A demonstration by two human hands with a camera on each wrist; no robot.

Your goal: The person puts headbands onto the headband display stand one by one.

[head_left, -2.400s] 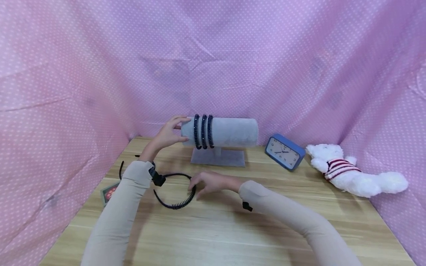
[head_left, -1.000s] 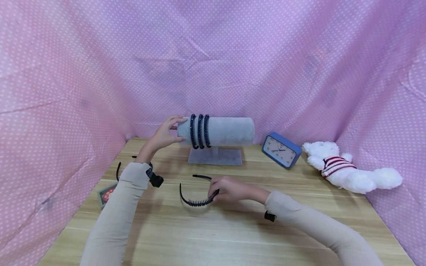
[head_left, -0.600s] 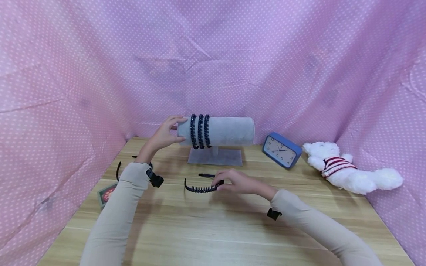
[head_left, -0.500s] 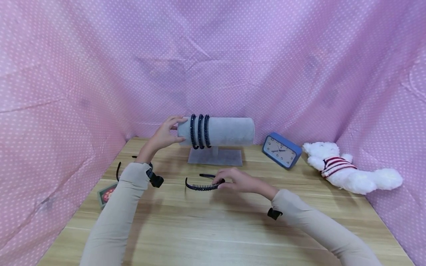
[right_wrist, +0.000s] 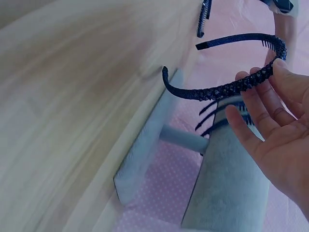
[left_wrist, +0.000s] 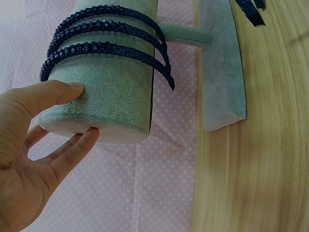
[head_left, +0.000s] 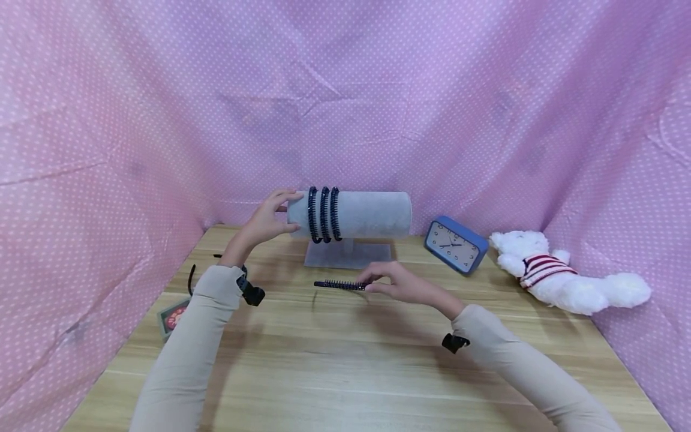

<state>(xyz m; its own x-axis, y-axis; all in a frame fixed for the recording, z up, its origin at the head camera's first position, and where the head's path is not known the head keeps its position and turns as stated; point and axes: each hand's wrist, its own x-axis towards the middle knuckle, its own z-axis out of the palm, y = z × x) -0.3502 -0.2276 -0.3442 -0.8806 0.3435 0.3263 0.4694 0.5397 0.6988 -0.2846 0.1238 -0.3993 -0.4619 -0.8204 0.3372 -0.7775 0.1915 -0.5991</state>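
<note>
With my right hand [head_left: 402, 285] I pinch a black toothed headband [head_left: 339, 285], raised over the table in front of the grey stand. Its beaded band [right_wrist: 217, 92] and two free ends show in the right wrist view, where thumb and fingers grip one side of the curve. My left hand [head_left: 264, 223] grips the left end of the grey cylindrical display stand [head_left: 375, 213]; in the left wrist view the thumb lies on the roll and fingertips press its end face. Three similar dark headbands [head_left: 325, 216] sit side by side round the roll near that hand.
Another black headband [head_left: 191, 279] lies at the table's left, partly hidden by my left forearm, beside a small framed picture [head_left: 171, 317]. A blue clock [head_left: 456, 245] stands right of the display, then a white teddy bear [head_left: 561, 279]. Pink dotted cloth [head_left: 345, 120] surrounds the wooden table [head_left: 345, 372].
My right hand has taken hold of the headband from the table, lifted it, moved it right and toward the stand, and tilted it edge-on. The left hand has kept its grip.
</note>
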